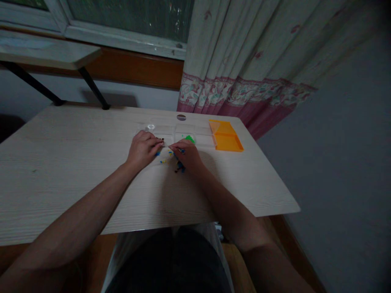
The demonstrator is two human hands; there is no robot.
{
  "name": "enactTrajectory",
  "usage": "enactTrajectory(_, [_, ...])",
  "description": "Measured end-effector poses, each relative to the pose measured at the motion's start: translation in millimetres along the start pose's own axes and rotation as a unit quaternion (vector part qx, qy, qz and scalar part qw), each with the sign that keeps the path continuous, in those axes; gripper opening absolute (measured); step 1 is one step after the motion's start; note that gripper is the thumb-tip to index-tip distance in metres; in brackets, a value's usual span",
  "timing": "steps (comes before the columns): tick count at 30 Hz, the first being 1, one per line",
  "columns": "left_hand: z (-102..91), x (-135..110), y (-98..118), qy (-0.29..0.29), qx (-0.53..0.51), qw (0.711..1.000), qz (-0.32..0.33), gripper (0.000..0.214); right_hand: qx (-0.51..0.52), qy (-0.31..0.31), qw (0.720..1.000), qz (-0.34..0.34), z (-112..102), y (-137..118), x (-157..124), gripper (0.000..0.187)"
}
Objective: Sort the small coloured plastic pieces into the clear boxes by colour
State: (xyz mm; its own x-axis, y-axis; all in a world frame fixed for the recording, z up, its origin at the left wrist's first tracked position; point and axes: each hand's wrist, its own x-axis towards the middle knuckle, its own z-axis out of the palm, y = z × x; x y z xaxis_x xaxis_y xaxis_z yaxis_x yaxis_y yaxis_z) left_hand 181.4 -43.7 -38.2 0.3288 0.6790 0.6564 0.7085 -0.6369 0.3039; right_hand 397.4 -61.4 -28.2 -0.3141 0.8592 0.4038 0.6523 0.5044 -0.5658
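Observation:
My left hand (143, 148) is closed in a pinch at the near edge of a clear compartment box (201, 131); a tiny dark piece shows by its fingertips. Just to the right, my right hand (187, 154) is also closed, thumb and finger together, and what they hold is too small to name. Small blue and yellow pieces (163, 162) lie on the table between and below the hands. A dark blue and black cluster (179, 167) sits under my right hand. Green pieces (190, 138) rest in one compartment behind it.
An orange translucent box (227, 136) lies at the right end of the clear box. Behind them is a round grommet (181, 117) in the pale wooden table (76, 162). A raised shelf (61, 53) on black legs stands at back left. Curtains (232, 81) hang behind the table.

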Motion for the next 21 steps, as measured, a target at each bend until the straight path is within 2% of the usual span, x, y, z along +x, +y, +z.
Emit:
enactTrajectory(6, [-3.3, -0.1, -4.9, 0.024, 0.035, 0.998, -0.055, 0.022, -0.046, -0.105, 0.992, -0.054, -24.2, 8.0, -2.0, 0.008])
enactTrajectory(12, [-1.9, -2.5, -11.8, 0.025, 0.059, 0.996, -0.067, 0.025, -0.122, -0.169, 0.977, -0.048, -47.2, 9.4, -9.6, 0.008])
enactTrajectory(21, [1.1, -3.7, -12.1, 0.028, 0.066, 0.994, -0.079, 0.024, -0.143, -0.215, 0.965, -0.053, -44.7, 1.9, -10.5, 0.012])
